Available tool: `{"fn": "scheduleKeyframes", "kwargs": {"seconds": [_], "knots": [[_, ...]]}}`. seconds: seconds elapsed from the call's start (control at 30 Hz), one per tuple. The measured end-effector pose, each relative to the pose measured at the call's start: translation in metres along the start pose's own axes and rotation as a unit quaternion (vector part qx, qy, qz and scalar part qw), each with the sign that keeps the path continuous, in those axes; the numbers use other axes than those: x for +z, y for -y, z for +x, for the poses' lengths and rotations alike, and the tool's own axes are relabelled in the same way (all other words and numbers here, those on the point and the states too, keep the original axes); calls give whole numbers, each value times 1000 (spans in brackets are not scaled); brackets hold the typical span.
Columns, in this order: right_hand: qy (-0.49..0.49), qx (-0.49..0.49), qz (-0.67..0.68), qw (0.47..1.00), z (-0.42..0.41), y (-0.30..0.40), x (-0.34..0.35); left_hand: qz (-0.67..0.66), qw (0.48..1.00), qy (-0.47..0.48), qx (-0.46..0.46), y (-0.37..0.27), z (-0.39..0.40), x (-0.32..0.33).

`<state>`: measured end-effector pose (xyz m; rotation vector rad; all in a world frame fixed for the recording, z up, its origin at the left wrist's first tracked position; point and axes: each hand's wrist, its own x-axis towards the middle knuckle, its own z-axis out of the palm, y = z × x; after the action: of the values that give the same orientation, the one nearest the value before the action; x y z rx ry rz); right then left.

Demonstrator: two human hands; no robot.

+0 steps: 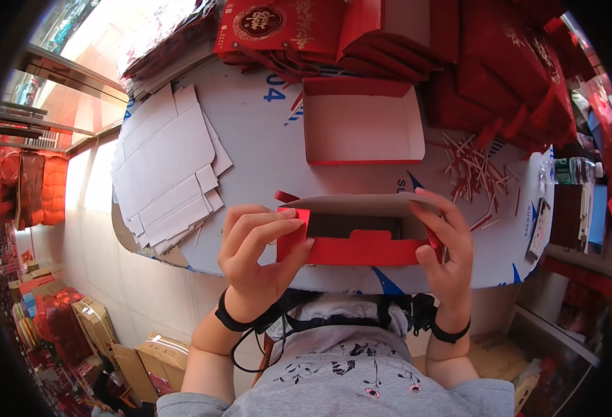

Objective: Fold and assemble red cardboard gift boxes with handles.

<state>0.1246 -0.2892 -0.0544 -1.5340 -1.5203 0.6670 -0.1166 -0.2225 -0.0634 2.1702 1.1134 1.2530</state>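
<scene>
A red cardboard box stands in front of me at the table's near edge, its opening towards me and its inside dark. My left hand grips the box's left end, fingers over a small red side flap. At the right end my right hand holds the box, thumb at the near lower corner and fingers at the raised back panel. A tab sticks up from the middle of the near wall. Just beyond lies an open red box tray with a pale inside. My hands hide both ends of the held box.
Flat white cardboard blanks are stacked at the left. Thin red and white strips lie scattered at the right. Red gift bags and more red bags crowd the far side. A plastic bottle and a phone are at the right edge.
</scene>
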Motion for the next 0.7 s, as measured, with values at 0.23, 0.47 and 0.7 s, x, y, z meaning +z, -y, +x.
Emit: {"fn": "scheduleKeyframes", "kwargs": {"seconds": [0.23, 0.47, 0.7], "knots": [[84, 66, 173, 979, 7, -4, -7, -20, 997, 70, -34, 9, 1, -7], [-101, 70, 253, 960, 9, 1, 8, -94, 990, 9, -100, 1, 12, -1], [-127, -110, -144, 975, 1, -3, 2, -19, 999, 44, 2, -1, 13, -4]]}}
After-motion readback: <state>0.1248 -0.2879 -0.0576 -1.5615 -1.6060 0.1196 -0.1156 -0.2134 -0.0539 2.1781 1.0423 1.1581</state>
